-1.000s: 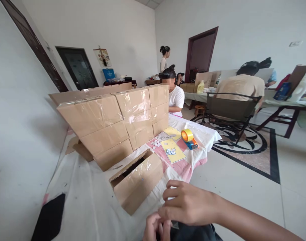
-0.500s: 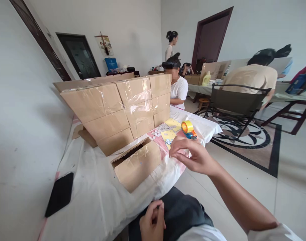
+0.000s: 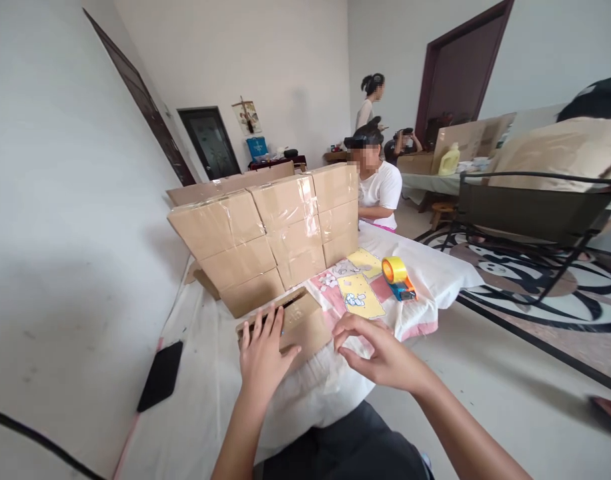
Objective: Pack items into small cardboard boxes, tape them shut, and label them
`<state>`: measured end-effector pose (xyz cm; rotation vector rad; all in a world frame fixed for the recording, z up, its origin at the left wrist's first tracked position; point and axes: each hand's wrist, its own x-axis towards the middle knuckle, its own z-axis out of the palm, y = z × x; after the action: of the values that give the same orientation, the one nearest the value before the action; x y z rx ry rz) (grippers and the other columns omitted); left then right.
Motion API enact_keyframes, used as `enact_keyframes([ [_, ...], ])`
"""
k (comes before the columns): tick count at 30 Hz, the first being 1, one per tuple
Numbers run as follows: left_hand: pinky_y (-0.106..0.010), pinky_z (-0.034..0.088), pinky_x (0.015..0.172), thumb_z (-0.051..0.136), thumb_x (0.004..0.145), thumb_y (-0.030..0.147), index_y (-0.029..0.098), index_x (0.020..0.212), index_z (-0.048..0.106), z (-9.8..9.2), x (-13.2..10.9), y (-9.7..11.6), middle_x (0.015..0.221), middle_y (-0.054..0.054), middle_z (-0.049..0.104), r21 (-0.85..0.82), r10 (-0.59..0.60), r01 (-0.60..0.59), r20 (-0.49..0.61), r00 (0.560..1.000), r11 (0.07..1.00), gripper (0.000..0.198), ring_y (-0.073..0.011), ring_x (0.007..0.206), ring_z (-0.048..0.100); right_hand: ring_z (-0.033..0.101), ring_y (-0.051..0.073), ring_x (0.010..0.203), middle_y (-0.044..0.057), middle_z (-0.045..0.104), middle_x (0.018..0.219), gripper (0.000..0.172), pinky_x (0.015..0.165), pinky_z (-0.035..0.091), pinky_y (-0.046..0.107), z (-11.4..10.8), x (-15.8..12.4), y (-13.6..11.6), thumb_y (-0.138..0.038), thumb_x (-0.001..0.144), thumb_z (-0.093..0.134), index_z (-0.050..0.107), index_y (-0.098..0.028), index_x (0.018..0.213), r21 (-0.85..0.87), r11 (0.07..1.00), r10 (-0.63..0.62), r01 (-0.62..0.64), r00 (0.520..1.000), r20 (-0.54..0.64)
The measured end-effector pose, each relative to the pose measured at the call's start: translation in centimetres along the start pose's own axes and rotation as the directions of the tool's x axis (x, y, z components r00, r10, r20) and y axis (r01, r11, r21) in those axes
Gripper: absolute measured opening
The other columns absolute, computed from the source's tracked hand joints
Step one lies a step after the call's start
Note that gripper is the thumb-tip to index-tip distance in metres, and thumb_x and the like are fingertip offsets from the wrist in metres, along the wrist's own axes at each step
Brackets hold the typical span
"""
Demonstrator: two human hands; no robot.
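A small cardboard box (image 3: 305,327) lies on the cloth-covered table, with a dark slit along its far top edge. My left hand (image 3: 265,347) is spread flat over the box's left part, fingers apart, hiding that side. By the box's right end hovers my right hand (image 3: 373,350), its fingers bent and its thumb apart from them, with nothing visible between. Beyond that hand, a tape dispenser (image 3: 403,291) with a roll of yellow tape (image 3: 394,269) rests on the table.
Taped cardboard boxes (image 3: 295,230) form a stacked wall at the table's back. A black phone-like slab (image 3: 160,377) lies at the left. A person in a white shirt (image 3: 383,190) sits behind the boxes. A dark folding chair (image 3: 530,210) stands at the right.
My left hand has risen from my lap to the box and spread its fingers. My right hand stays near the box's right end. The view has swung left.
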<state>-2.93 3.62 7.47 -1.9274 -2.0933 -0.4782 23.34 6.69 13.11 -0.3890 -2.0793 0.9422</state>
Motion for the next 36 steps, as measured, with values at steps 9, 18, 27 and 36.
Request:
enact_keyframes([
  [9,-0.049,0.045,0.115,0.058,0.094,0.029,0.025,0.156,0.04,2.0,-1.7,0.6,0.151,-0.006,0.057,0.059,-0.091,0.09,0.023,0.996,0.994,0.064,-0.0293,0.141,0.052,0.063,0.015,0.086,0.0,0.066,0.092,0.03,0.085,0.049,0.033,-1.1,0.3,1.0,-0.007,0.091,0.055,0.054,-0.025,0.115,0.115,0.992,0.048,-0.046,0.999,-0.006],
  [18,-0.048,0.049,0.11,0.048,0.099,0.034,0.027,0.16,0.029,3.9,-2.1,-0.8,0.153,-0.006,0.056,0.072,-0.079,0.081,-0.028,0.996,0.994,0.065,-0.03,0.138,0.055,0.063,0.014,0.081,-0.001,0.064,0.091,0.041,0.073,0.05,0.027,0.4,4.4,2.3,-0.001,0.082,0.052,0.056,-0.024,0.116,0.188,0.98,0.05,-0.06,0.997,0.058],
  [27,-0.048,0.052,0.105,0.045,0.096,0.029,0.03,0.164,0.003,6.1,-1.8,-1.8,0.147,-0.008,0.061,0.013,0.01,-0.008,-0.103,0.995,1.0,0.079,-0.0308,0.132,0.06,0.063,0.014,0.081,-0.002,0.063,0.085,0.047,0.073,0.046,0.027,1.9,4.1,4.2,0.003,0.077,0.05,0.053,-0.023,0.116,0.29,0.943,0.176,-0.166,0.984,-0.009],
  [36,-0.048,0.049,0.11,0.053,0.094,0.032,0.029,0.156,0.04,4.5,-1.4,-0.9,0.144,-0.007,0.064,-0.001,-0.041,0.041,-0.108,0.993,0.999,0.064,-0.0314,0.134,0.059,0.058,0.016,0.08,0.001,0.058,0.086,0.018,0.073,0.049,0.03,2.9,4.1,5.8,-0.022,0.1,0.054,0.053,-0.024,0.118,0.327,0.936,0.18,-0.127,0.974,-0.137],
])
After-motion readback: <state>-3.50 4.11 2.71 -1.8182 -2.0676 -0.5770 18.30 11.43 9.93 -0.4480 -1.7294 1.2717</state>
